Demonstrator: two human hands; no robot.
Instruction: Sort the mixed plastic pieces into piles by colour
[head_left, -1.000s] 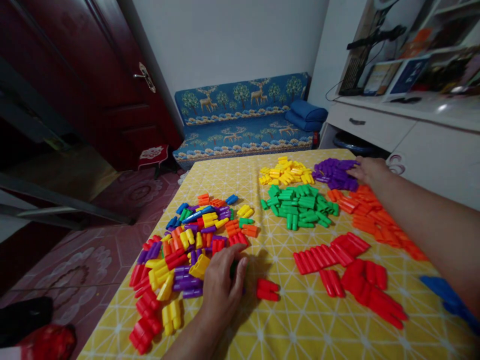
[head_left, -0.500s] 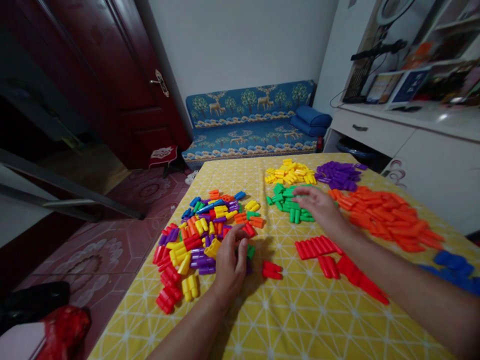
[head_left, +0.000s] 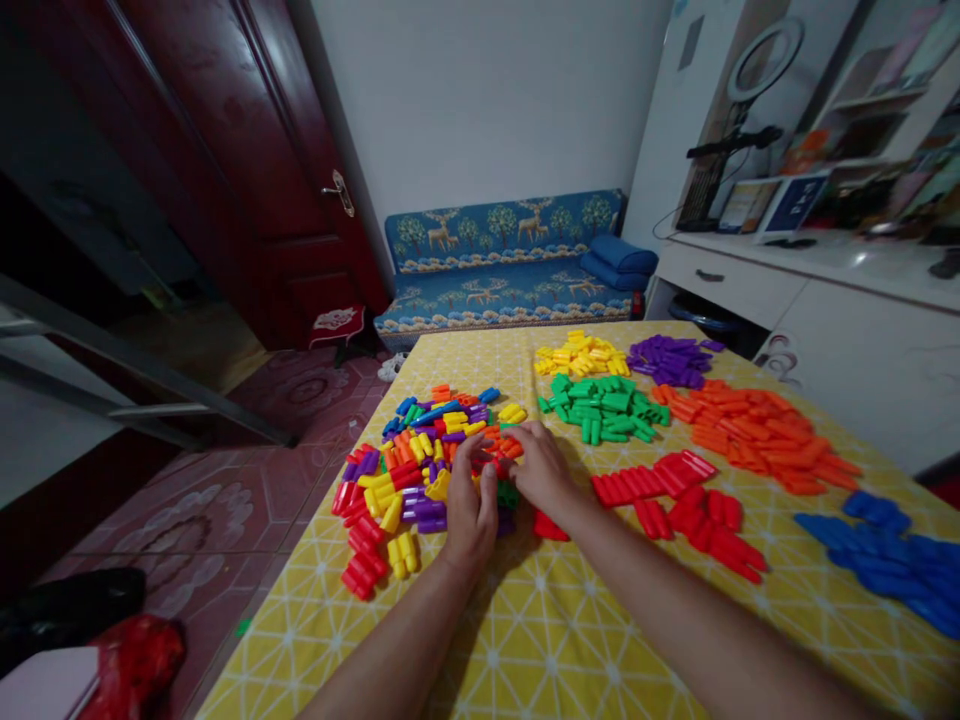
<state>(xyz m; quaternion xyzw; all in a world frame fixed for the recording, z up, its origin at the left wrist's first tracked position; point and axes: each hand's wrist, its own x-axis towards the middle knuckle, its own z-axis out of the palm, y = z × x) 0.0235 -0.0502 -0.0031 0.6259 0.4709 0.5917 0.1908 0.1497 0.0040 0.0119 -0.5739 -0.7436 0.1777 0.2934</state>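
Observation:
A mixed pile of plastic building pieces (head_left: 409, 470), in red, yellow, purple, orange, blue and green, lies on the left of the table. My left hand (head_left: 472, 510) is at the pile's right edge, fingers bent, the thumb apart from them, with nothing visibly held. Close beside it, my right hand (head_left: 541, 468) reaches to the orange and red pieces (head_left: 504, 445), its fingers bent and apart. Whether the fingertips touch a piece is hard to make out. Red pieces (head_left: 549, 526) lie partly hidden under my right wrist.
Sorted heaps lie to the right: yellow (head_left: 581, 354), purple (head_left: 669, 360), green (head_left: 604, 405), orange (head_left: 757, 430), red (head_left: 697, 500) and blue (head_left: 889, 560). The yellow patterned tablecloth (head_left: 540, 620) covers the table. Behind it stands a blue sofa (head_left: 502, 265).
My right hand has moved left from the green heap to the mixed pile, beside my left hand. The green heap is uncovered. My left hand has stayed near the pile; the view has shifted slightly.

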